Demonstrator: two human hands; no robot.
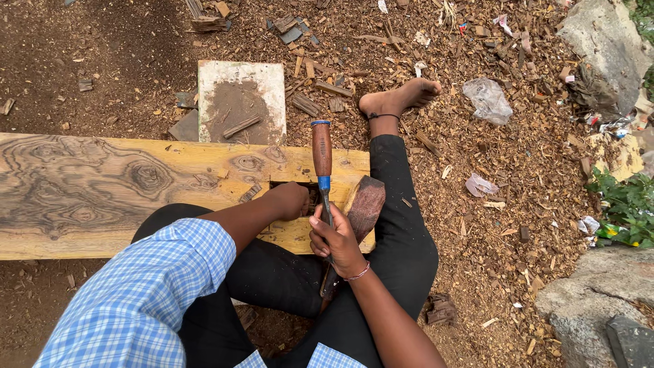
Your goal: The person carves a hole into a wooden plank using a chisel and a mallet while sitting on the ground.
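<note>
A stiff, sharp chisel (321, 158) with a smooth wooden handle is held by its lower part in the closed fingers of the right hand (335, 236), while the left hand (291, 200), curled shut, is pressed into the hole (294, 191) in the heavy plank (102, 191).

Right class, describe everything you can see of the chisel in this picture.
The chisel has a reddish-brown wooden handle with a blue ring at its top end and a blue collar where the dark metal blade begins. It lies lengthwise over the yellow plank, handle pointing away from the person. The right hand grips the blade end; its tip is hidden.
</note>
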